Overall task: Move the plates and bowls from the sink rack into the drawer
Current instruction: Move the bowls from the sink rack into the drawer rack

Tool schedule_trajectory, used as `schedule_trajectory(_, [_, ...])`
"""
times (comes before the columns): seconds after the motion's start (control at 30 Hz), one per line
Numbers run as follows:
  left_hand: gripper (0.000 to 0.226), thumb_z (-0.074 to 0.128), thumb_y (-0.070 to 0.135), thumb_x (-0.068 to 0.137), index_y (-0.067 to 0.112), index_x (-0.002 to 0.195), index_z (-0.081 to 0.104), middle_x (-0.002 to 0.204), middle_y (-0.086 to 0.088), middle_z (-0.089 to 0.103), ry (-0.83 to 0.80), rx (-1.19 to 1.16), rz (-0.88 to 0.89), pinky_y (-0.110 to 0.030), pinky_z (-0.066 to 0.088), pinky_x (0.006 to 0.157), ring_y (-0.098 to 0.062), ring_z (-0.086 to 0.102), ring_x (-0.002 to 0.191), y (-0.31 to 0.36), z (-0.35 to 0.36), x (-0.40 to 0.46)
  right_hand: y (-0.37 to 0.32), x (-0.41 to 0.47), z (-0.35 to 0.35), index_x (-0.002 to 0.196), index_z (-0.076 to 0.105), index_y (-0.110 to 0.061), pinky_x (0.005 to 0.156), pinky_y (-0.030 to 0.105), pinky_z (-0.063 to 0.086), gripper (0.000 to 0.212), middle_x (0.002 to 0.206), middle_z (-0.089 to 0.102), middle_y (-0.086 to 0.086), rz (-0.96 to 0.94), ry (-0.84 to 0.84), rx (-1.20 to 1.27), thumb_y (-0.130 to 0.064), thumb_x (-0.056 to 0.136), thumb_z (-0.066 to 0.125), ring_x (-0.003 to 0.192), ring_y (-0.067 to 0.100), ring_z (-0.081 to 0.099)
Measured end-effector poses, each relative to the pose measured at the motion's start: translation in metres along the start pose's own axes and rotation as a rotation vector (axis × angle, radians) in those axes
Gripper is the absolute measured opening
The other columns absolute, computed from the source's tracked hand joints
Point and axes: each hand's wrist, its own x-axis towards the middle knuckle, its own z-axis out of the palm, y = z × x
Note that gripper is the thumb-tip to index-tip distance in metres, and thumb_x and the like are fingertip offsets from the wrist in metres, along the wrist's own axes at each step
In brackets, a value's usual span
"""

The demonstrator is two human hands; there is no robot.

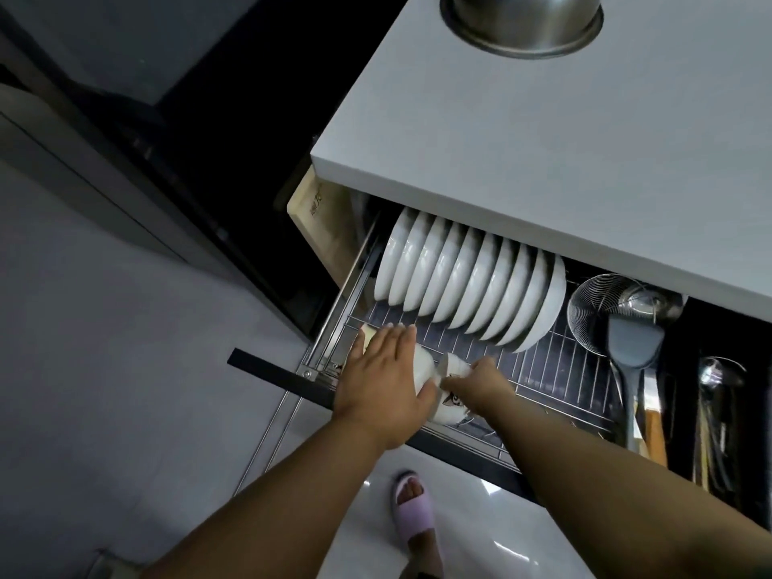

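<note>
The drawer (459, 447) stands pulled out under the white counter, with a wire rack (547, 369) inside. Several white plates (468, 282) stand on edge in a row at the back of the rack. At the front left lie white bowls (426, 363); one of them carries a cat picture (451, 405). My left hand (384, 378) lies flat across the bowls, fingers straight. My right hand (480, 382) pinches the rim of a small white bowl (455, 365) just right of them. Much of the bowls is hidden under my hands.
A steel pot (522, 23) sits on the counter (543, 140) above. A wire skimmer (597, 311), a ladle and a grey spatula (635, 344) lie in the drawer's right part. A wooden board (321, 219) leans at the left. My slippered foot (413, 507) is on the floor below.
</note>
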Motion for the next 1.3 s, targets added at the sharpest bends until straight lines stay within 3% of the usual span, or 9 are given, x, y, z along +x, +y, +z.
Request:
schedule_trajectory(0.13, [0.074,0.033,0.055,0.093,0.017,0.152,0.01,0.159,-0.003,0.018,0.013,-0.012,0.0,-0.039,0.004,0.12,-0.015,0.01,0.147,-0.001,0.001,0.0,-0.001,0.006,0.011,0.117,0.042,-0.007,0.071,0.045,0.06,0.059,0.08,0.063,0.005,0.016,-0.046,0.029,-0.037,0.075,0.072,0.075,0.025,0.067])
schedule_trajectory(0.4, [0.072,0.034,0.053,0.093,0.015,0.151,0.015,0.156,-0.003,0.027,0.011,-0.022,0.008,-0.039,0.012,0.119,-0.017,0.018,0.145,-0.002,0.003,0.001,-0.003,0.01,0.018,0.129,0.038,-0.007,0.081,0.045,0.057,0.065,0.11,0.063,0.014,-0.005,-0.076,0.012,-0.041,0.082,0.066,0.096,0.03,0.065])
schedule_trajectory(0.47, [0.071,0.033,0.055,0.093,0.016,0.151,0.015,0.155,-0.003,0.029,0.01,-0.014,0.007,-0.038,0.013,0.119,-0.017,0.02,0.144,-0.002,0.002,0.001,-0.001,0.008,0.014,0.126,0.041,-0.008,0.08,0.039,0.054,0.061,0.114,0.062,0.013,-0.01,-0.068,0.02,-0.044,0.082,0.065,0.1,0.029,0.062])
schedule_trajectory(0.57, [0.07,0.033,0.054,0.094,0.017,0.15,0.017,0.155,-0.001,0.03,-0.007,-0.012,0.003,-0.038,0.014,0.118,-0.016,0.021,0.143,-0.001,0.0,0.0,0.002,0.003,0.002,0.105,0.052,-0.009,0.062,0.027,0.043,0.04,0.091,0.062,0.009,-0.037,-0.062,0.062,-0.042,0.085,0.065,0.083,0.024,0.057])
schedule_trajectory(0.73, [0.065,0.036,0.052,0.095,0.02,0.149,0.02,0.152,0.002,0.034,-0.027,-0.035,-0.012,-0.035,0.014,0.119,-0.015,0.025,0.141,0.004,-0.007,-0.002,0.014,-0.016,-0.029,0.075,0.06,-0.009,0.067,0.029,0.043,0.029,0.06,0.052,0.004,-0.107,-0.044,0.13,-0.034,0.09,0.059,0.066,0.022,0.053])
schedule_trajectory(0.83, [0.062,0.038,0.05,0.095,0.019,0.148,0.026,0.15,0.0,0.038,-0.048,-0.042,-0.031,-0.034,0.019,0.116,-0.017,0.029,0.139,0.009,-0.01,-0.004,0.036,-0.031,-0.051,0.061,0.048,-0.017,0.066,0.031,0.044,0.033,0.06,0.051,0.004,-0.146,-0.003,0.241,-0.031,0.088,0.061,0.062,0.02,0.049])
schedule_trajectory(0.97, [0.06,0.04,0.049,0.094,0.02,0.145,0.032,0.142,-0.002,0.048,-0.107,-0.031,-0.079,-0.033,0.033,0.107,-0.021,0.041,0.13,0.013,-0.009,0.001,0.076,-0.055,-0.094,0.075,0.058,-0.013,0.069,0.034,0.05,0.027,0.069,0.058,0.004,-0.152,0.082,0.286,-0.036,0.089,0.06,0.067,0.019,0.055])
schedule_trajectory(1.1, [0.056,0.045,0.041,0.096,0.018,0.145,0.033,0.143,-0.005,0.047,-0.17,-0.155,-0.065,-0.035,0.042,0.101,-0.022,0.046,0.127,0.052,-0.008,0.011,0.125,-0.081,-0.143,0.071,0.056,-0.015,0.063,0.031,0.046,0.025,0.064,0.057,0.001,-0.17,0.207,0.398,-0.031,0.09,0.06,0.06,0.017,0.051])
schedule_trajectory(1.3, [0.05,0.045,0.039,0.097,0.022,0.143,0.034,0.126,0.002,0.057,-0.207,-0.264,0.204,-0.033,0.047,0.093,-0.014,0.056,0.108,0.185,-0.009,0.02,0.21,-0.124,-0.215,0.081,0.062,-0.015,0.063,0.029,0.046,0.013,0.07,0.063,0.003,-0.137,0.462,0.535,-0.025,0.09,0.059,0.067,0.02,0.058])
